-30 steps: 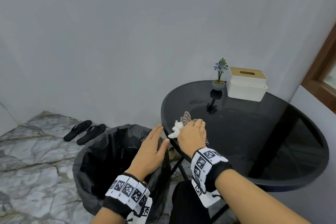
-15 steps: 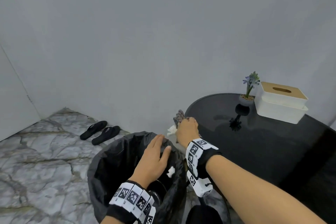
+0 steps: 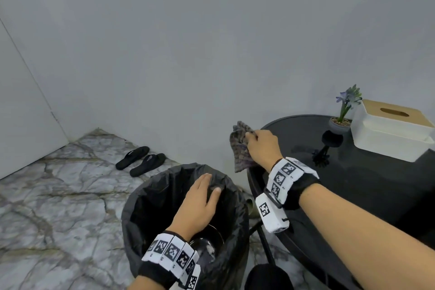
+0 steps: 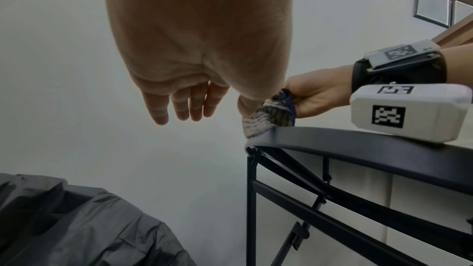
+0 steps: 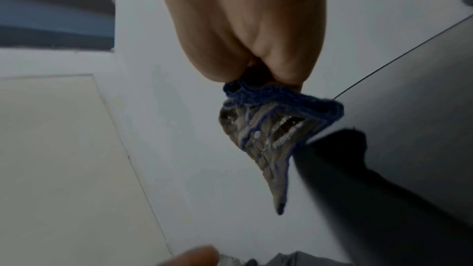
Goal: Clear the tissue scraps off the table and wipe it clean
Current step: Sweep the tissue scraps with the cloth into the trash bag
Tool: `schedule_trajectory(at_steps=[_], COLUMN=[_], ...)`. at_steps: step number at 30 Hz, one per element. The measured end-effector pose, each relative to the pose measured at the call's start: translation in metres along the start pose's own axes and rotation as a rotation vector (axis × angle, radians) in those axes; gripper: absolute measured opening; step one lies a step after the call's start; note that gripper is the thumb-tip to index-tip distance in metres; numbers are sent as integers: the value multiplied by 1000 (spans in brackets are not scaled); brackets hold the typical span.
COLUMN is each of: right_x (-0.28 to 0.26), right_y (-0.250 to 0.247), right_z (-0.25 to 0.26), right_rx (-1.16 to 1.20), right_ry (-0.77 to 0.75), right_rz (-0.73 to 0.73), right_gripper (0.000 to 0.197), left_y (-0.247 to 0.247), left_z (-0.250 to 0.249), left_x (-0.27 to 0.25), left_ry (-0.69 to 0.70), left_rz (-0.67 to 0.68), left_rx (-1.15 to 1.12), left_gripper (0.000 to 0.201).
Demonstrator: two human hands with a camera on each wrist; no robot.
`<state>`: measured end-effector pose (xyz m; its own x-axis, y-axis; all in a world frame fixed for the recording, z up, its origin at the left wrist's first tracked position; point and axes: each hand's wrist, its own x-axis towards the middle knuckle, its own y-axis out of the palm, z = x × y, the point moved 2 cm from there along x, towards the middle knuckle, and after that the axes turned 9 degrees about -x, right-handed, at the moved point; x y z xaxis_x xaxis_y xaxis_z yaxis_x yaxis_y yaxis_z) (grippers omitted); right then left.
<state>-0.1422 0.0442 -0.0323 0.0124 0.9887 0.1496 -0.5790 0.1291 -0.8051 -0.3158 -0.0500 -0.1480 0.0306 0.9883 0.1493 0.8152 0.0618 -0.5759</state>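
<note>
My right hand (image 3: 254, 136) grips a crumpled grey-and-blue striped cloth (image 3: 240, 148) at the left edge of the round black glass table (image 3: 376, 195); part of the cloth hangs past the rim. The right wrist view shows the cloth (image 5: 268, 135) bunched in the fist beside the table (image 5: 422, 98). My left hand (image 3: 209, 186) hovers flat over the bin (image 3: 146, 200) lined with a black bag, fingers (image 4: 184, 106) straight and holding nothing. A small white scrap (image 3: 209, 249) lies deep in the bin. No scraps show on the visible part of the tabletop.
A small potted plant (image 3: 343, 115) and a white tissue box with a wooden lid (image 3: 390, 132) stand at the table's back. A pair of black flip-flops (image 3: 141, 160) lies on the marble floor by the wall. The table's black frame (image 4: 294, 199) stands right of the bin.
The white tissue scrap was swept off the table edge and fell into the bin. My right hand with the cloth reached the rim; my left hand sank over the bin opening.
</note>
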Motion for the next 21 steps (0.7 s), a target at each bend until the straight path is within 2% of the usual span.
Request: schedule_trajectory(at_steps=[8,10,15,19,21], right_x=[-9,-12,-14,-18,-21], right_y=[-47,-48,-26,-14,-6], right_z=[-45,-51,-57,-45,-37], right_rx=[-214,-298,-390,-522,-527], right_ry=[-20,-24,-11,-36,-90], right_rz=[-34,20,324,392,399], right_gripper=[31,32,33,56,57], left_y=[13,15,19,23,23], left_z=[-9,-14,-25,-29,-28], left_x=[5,7,12,16,16], left_ry=[18,27,61,79,78], left_rz=[58,58,55,48,43], left_rx=[14,48,80,117,141], left_gripper=[64,64,63,63,63])
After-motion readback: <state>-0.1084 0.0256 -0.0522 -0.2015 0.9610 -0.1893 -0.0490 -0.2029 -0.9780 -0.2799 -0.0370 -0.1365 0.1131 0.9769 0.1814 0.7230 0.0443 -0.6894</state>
